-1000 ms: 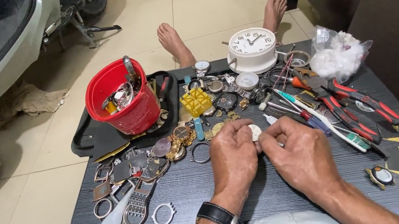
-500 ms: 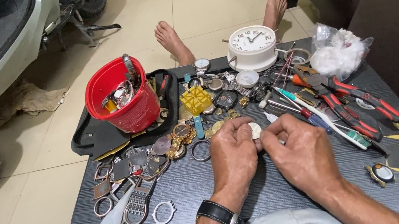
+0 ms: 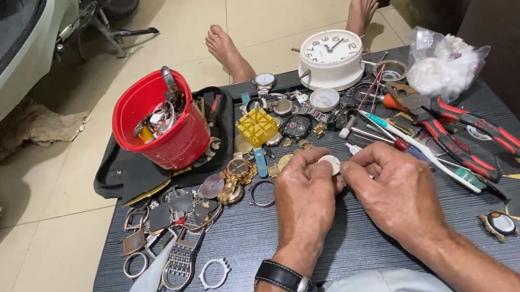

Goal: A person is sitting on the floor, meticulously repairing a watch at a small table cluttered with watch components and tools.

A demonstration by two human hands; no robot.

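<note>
1. Left hand: grip pinched shut on a small white disc, held above the dark surface at centre.
2. Right hand: fingertips closed, meeting the disc from 3 o'clock; whether it holds something cannot be told.
3. Red bucket: 10 o'clock.
4. White alarm clock: 12 o'clock.
5. Red-handled pliers: 3 o'clock.

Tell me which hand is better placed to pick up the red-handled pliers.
The right hand, probably. The red-handled pliers lie just to its right, while the left hand pinches the small white disc and sits farther away.
</note>
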